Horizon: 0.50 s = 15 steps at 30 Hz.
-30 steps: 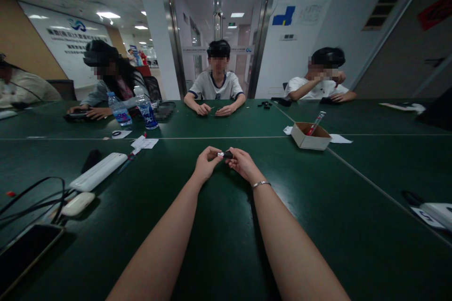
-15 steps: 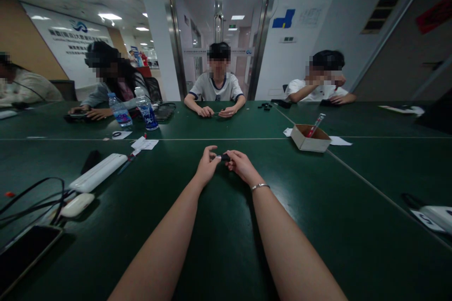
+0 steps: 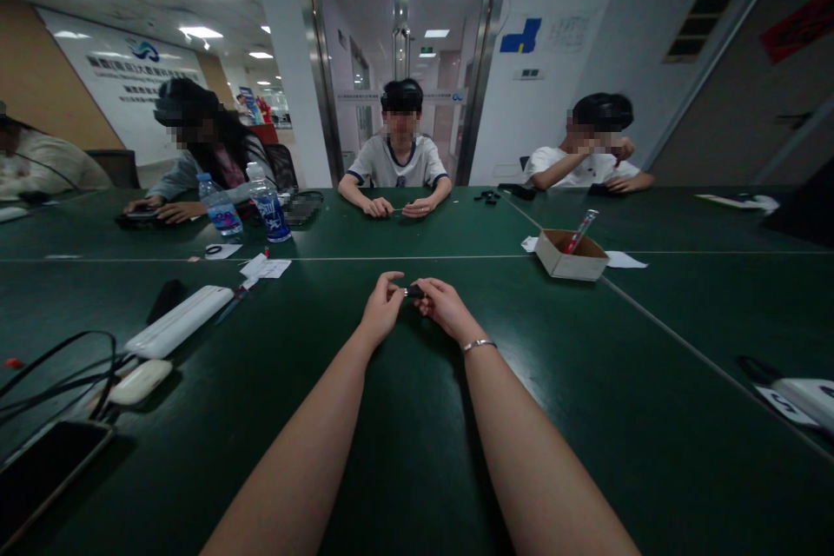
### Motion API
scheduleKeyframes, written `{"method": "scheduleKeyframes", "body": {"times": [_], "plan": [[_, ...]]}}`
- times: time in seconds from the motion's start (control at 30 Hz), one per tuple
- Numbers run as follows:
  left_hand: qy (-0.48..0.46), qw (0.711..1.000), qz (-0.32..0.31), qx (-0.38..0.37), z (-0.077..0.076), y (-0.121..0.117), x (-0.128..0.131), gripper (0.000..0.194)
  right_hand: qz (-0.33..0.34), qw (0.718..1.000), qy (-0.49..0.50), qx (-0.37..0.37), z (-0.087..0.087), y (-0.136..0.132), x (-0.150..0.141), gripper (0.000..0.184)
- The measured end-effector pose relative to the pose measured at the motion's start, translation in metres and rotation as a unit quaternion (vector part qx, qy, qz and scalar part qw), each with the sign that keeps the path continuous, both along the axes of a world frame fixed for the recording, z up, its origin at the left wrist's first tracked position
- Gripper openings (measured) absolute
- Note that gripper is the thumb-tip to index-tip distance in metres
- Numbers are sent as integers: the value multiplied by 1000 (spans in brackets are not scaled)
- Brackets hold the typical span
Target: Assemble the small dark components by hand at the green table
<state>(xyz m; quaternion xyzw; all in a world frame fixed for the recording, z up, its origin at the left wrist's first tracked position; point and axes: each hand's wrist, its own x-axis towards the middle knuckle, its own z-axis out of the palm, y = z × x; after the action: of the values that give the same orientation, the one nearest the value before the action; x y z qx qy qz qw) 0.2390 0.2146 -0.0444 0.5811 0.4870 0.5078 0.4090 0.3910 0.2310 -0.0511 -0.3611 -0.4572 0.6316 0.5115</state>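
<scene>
Both of my hands meet over the middle of the green table (image 3: 553,417). A small black piece with a silver end (image 3: 413,291) spans the gap between them. My right hand (image 3: 445,306) pinches its black part between thumb and fingers, and a silver bracelet circles that wrist. At the silver end, my left hand (image 3: 381,308) has its thumb against the piece, with the index finger arched above. The other left fingers are mostly hidden behind the hand. The piece is too small for its exact kind to be certain.
An open box (image 3: 572,256) holding a red-tipped tube stands at right. On the left lie a white power bank (image 3: 179,321), a white case (image 3: 142,383), cables and a phone (image 3: 52,469). Two bottles (image 3: 268,204) stand farther back. Several people sit across the table.
The scene sits a few pixels farther left as the head view shifts slightly. My hands stay in nearly the same place, still at the small black piece.
</scene>
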Motion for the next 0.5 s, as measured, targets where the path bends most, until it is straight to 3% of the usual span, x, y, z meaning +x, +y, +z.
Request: {"method": "scheduleKeyframes", "body": {"times": [0.17,0.3,0.4,0.5], "plan": [[-16,1000,0,-19,-4,3,-1,28,-3,1000,0,-3,0,0,0,45],[-17,1000,5,17,-2,2,0,36,-5,1000,7,-6,-1,0,0,42],[-10,1000,-11,-11,0,1,1,26,-3,1000,4,-4,-1,1,0,41],[0,1000,3,22,0,0,2,23,-5,1000,6,-6,-1,1,0,40]]}}
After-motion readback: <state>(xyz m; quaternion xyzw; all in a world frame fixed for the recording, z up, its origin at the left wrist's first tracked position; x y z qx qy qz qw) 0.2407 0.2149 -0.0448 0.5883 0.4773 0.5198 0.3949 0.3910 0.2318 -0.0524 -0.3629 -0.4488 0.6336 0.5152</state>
